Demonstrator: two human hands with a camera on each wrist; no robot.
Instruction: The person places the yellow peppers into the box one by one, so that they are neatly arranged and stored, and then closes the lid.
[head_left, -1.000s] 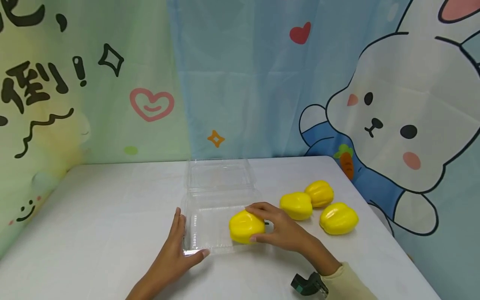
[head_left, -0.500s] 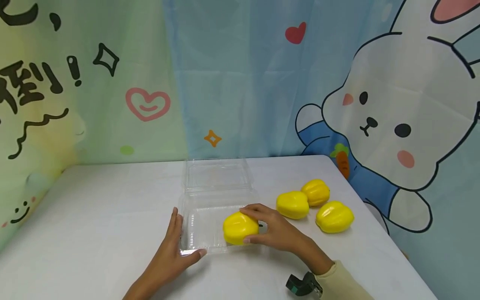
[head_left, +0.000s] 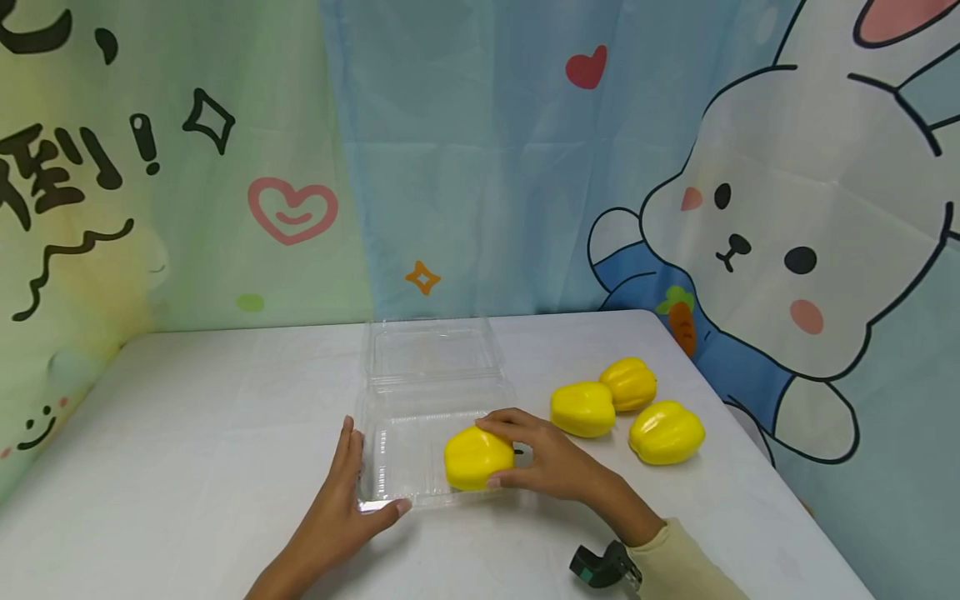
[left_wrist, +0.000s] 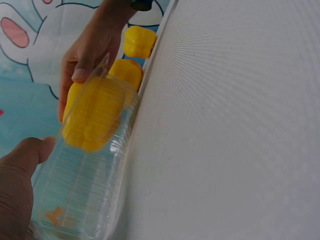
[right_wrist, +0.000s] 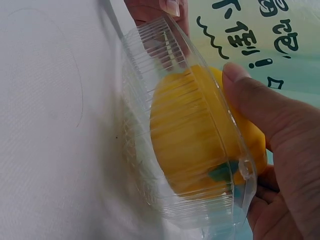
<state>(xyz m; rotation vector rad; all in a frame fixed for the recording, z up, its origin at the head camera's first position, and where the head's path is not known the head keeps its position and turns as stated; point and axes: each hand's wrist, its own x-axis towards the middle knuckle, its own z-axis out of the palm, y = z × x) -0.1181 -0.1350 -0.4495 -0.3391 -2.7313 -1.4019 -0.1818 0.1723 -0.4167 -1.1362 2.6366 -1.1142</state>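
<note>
A yellow bell pepper (head_left: 477,458) sits inside the front right part of a clear plastic clamshell container (head_left: 408,454). My right hand (head_left: 551,458) grips it from the right, thumb in front and fingers behind. In the right wrist view, the same pepper (right_wrist: 187,135) shows through the container's ribbed wall, its green stem toward my palm. My left hand (head_left: 341,500) rests against the container's front left corner, fingers straight along the left side and thumb at the front edge. The left wrist view shows its thumb (left_wrist: 32,155) by the rim.
Several things lie on the white table (head_left: 210,433). To the right are a left yellow pepper (head_left: 582,409), a rear one (head_left: 629,384) and a right one (head_left: 667,432). The container's lid (head_left: 431,350) lies open toward the back. A printed curtain (head_left: 450,167) hangs behind.
The whole head view has shifted slightly, so everything appears a little further left. Both hands keep their places at the container, the right one still gripping the pepper.
</note>
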